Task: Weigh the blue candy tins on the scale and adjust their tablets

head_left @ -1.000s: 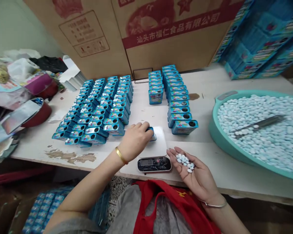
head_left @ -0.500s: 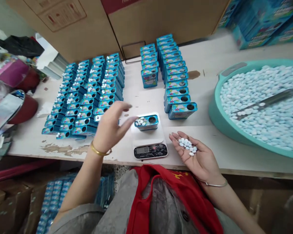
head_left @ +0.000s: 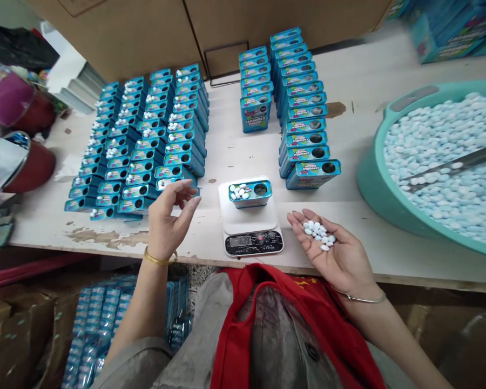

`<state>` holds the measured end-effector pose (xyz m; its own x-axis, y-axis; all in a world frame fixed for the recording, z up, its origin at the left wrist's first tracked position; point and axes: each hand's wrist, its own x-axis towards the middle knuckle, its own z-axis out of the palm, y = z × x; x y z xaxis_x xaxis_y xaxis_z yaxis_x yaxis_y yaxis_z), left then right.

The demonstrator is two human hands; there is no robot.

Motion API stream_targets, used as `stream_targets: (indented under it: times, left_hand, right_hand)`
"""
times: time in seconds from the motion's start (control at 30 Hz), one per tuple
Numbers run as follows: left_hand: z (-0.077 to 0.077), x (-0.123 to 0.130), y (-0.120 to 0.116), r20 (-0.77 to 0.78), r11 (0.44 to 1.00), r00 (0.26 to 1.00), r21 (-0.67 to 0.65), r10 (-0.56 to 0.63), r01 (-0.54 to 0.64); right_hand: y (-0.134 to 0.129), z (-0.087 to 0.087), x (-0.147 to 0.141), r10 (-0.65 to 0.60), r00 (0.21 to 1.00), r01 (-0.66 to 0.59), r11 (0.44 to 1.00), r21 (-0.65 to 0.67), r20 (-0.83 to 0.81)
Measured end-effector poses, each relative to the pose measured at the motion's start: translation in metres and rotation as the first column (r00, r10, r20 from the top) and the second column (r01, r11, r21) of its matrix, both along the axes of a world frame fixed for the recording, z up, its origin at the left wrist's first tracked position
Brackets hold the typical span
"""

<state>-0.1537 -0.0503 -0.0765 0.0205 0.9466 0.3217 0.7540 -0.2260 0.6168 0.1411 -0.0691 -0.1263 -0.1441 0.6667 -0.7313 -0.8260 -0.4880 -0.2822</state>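
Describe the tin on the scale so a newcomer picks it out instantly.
From the big teal basin at the right, look left past the upturned right hand to the white scale. The blue tin stands on it, pale sweets beside its top opening. Neighbouring tins stand in rows; only this one is on the scale.

wall [head_left: 8,12]: greyish-green | table [head_left: 223,151]: white (surface worn in patches) | floor [head_left: 196,274]: speckled
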Motion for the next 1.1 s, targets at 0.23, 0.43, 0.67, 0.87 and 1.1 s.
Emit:
stream_targets:
  times: [0.23,0.43,0.67,0.87,1.1]
  left_hand:
    - [0.014,0.019,0.017,-0.163,0.95,0.936,-0.036,-0.311,0.309]
    - [0.027,0.033,0.045,-0.319,0.832,0.769,-0.191,-0.554,0.52]
    - [0.038,0.043,0.064,-0.489,0.727,0.54,-0.413,-0.685,0.548]
    - [0.043,0.051,0.071,-0.539,0.694,0.442,-0.496,-0.717,0.522]
    - [0.048,0.05,0.071,-0.414,0.602,0.438,-0.504,-0.798,0.619]
  right_hand:
    - [0.0,0.004,-0.014,0.074,0.996,-0.072,0.997,0.026,-0.052]
    - [0.01,0.012,-0.052,0.313,0.927,-0.307,0.95,0.061,-0.204]
    - [0.026,0.009,-0.093,0.377,0.862,-0.358,0.926,0.121,-0.338]
    - [0.031,0.004,-0.106,0.306,0.853,-0.281,0.952,0.122,-0.422]
    - [0.034,-0.002,-0.109,0.263,0.855,-0.235,0.965,0.117,-0.447]
